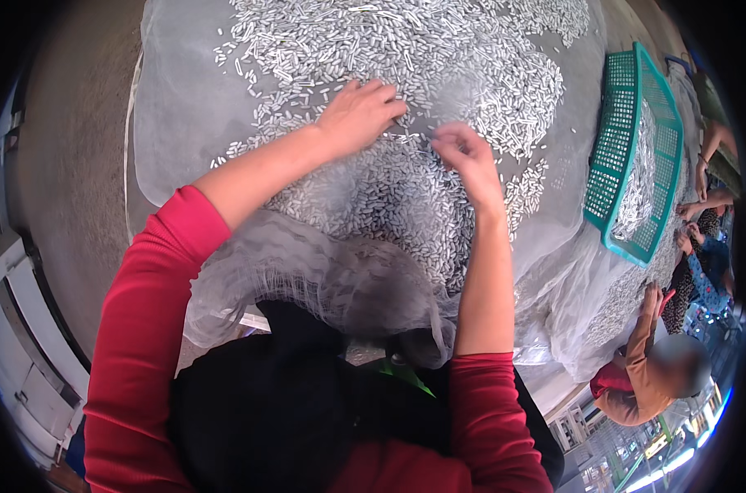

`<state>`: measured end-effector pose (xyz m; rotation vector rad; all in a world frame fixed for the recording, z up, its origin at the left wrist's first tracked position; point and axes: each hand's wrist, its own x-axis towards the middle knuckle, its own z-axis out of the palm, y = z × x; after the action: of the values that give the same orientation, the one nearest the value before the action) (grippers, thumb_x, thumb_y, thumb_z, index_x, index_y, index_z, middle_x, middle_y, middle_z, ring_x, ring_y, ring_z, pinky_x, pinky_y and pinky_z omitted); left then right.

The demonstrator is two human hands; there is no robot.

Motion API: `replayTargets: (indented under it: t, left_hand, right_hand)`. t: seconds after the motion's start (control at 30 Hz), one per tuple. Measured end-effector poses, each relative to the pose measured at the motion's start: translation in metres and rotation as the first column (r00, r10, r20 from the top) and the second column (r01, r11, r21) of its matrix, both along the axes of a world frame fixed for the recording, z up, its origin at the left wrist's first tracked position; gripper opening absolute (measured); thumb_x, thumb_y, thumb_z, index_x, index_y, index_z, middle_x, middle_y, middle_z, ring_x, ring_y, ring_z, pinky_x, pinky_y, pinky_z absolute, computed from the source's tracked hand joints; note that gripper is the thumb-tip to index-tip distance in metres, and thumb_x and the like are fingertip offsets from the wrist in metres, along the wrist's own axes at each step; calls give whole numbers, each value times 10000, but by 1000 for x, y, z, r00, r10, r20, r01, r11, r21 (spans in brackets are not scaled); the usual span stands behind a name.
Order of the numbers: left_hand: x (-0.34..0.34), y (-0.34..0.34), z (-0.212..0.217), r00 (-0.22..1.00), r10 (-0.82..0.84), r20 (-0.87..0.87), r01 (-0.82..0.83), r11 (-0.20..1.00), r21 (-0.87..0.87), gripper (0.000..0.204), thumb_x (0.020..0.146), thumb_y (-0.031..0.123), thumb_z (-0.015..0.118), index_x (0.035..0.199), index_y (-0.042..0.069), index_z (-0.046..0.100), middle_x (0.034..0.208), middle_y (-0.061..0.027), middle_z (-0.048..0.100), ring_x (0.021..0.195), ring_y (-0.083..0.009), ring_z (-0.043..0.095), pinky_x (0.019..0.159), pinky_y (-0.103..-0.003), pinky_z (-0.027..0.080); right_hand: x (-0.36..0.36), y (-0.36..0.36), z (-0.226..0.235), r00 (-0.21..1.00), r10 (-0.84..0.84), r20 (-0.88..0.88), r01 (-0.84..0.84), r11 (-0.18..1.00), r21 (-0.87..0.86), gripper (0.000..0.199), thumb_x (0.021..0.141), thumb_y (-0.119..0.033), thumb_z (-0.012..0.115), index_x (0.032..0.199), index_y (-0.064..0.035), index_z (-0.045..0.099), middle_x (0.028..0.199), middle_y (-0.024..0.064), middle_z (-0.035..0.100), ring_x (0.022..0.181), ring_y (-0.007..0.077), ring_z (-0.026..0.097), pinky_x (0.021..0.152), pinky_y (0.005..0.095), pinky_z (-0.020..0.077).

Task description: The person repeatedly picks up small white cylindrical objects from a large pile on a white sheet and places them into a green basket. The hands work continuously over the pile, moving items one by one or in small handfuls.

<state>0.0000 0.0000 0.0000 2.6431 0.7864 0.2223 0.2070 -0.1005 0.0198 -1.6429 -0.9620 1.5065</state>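
Observation:
A great many small silver-white rod-shaped pieces (332, 41) lie spread over a mesh-covered table, with a further heap (389, 205) close to my body. My left hand (360, 117) rests palm down on the pieces, its fingers bent a little and spread apart. To its right my right hand (470, 160) is held over the near heap. Thumb and fingertips come together there in a pinch, slightly blurred; whatever lies between them is too small to make out.
Grey mesh cloth (307, 255) lies bunched along the near table edge. At the right stands a tilted green plastic basket (623, 148) with more silvery pieces inside. Beyond it, several co-workers sit or stand along the table, among them a person in an orange-brown top (640, 386).

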Motion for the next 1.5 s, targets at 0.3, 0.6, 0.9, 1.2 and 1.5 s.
replayTargets:
  t: [0.3, 0.6, 0.9, 1.2, 1.5]
  left_hand:
    - [16, -33, 8, 982, 69, -178, -73, 997, -14, 245, 815, 158, 633, 1042, 76, 594, 1029, -64, 553, 1041, -252, 539, 848, -445, 424]
    - [20, -36, 23, 957, 82, -278, -137, 973, -184, 303, 852, 226, 618, 1091, 40, 601, 1109, -110, 549, 1100, -288, 510, 903, -519, 401]
    - [14, -19, 14, 954, 201, -223, -212, 977, -25, 219, 810, 190, 653, 1003, 111, 591, 1037, -40, 552, 1052, -233, 517, 839, -467, 384]
    - [12, -15, 20, 949, 120, -290, -163, 978, -129, 237, 838, 154, 597, 1065, 86, 589, 1076, -60, 558, 1087, -254, 500, 879, -472, 383]
    - [-11, -3, 24, 966, 214, -146, -243, 942, -229, 94, 861, 123, 571, 948, 87, 568, 952, -68, 613, 1006, -273, 564, 849, -472, 413]
  right_hand:
    - [-15, -14, 12, 424, 224, 878, -309, 947, -92, 126, 764, -166, 713, 864, -91, 693, 830, 169, 668, 773, 343, 645, 705, 424, 509]
    - [16, -44, 4, 939, -322, -121, 307, 944, -124, 184, 844, -172, 679, 905, 2, 667, 739, -2, 623, 636, 71, 518, 583, 212, 408]
    - [-15, -16, -9, 657, -75, 750, -91, 980, 178, 198, 765, -149, 719, 948, -112, 654, 841, 85, 612, 718, 259, 627, 660, 368, 508]
    - [-17, -1, -13, 582, 103, 807, -210, 977, 26, 168, 795, -139, 677, 945, -80, 631, 943, 95, 634, 761, 290, 643, 653, 384, 509]
    - [3, -7, 16, 911, -210, -355, 188, 977, -97, 179, 793, -136, 710, 903, -7, 652, 723, 6, 611, 650, 99, 553, 581, 236, 423]
